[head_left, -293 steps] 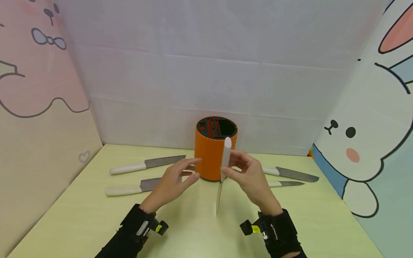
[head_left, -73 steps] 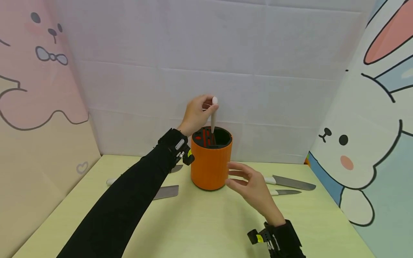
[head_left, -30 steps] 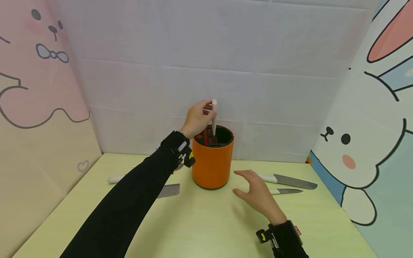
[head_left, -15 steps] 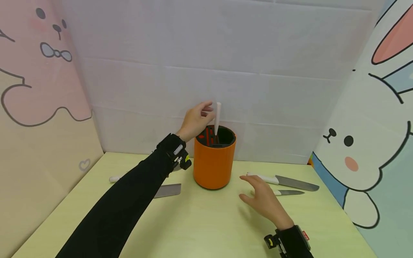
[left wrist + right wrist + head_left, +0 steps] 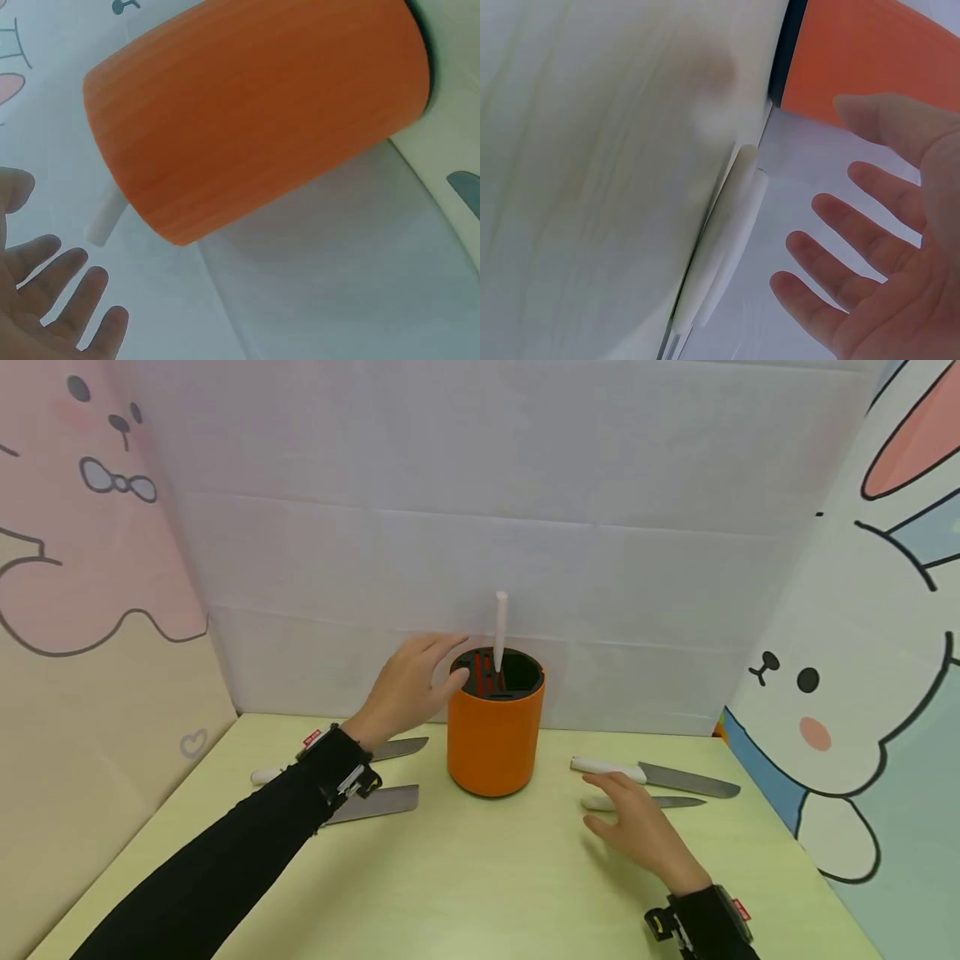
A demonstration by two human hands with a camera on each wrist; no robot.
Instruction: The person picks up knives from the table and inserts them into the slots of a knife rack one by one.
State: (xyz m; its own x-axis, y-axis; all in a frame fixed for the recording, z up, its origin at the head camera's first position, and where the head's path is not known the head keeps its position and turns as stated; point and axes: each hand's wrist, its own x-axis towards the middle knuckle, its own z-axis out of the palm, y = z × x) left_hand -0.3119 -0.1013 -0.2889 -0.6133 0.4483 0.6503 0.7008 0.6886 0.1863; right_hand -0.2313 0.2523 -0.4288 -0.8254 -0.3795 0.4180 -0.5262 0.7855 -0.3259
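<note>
An orange knife block (image 5: 495,747) with a dark slotted top stands at the back middle of the table. One knife is upright in it, and only its white handle (image 5: 501,627) rises above the top. My left hand (image 5: 408,689), fingers spread, hovers at the block's left rim, apart from that handle; the left wrist view shows nothing in its palm (image 5: 45,315). Over on the right, my right hand (image 5: 641,827) is held with parted fingers above the handle of a small paring knife (image 5: 671,802). A larger knife (image 5: 686,779) lies just behind it.
On the left lie a cleaver-like knife (image 5: 375,804) and a pointed knife (image 5: 401,747), both partly hidden by my left arm. A white cloth wall (image 5: 637,610) rises close behind the block. Printed side panels (image 5: 840,718) border the table.
The upright knife passed from my right hand to my left and went into the block. My left hand then let go, drawing back left and down. My right hand moved right toward the knives there.
</note>
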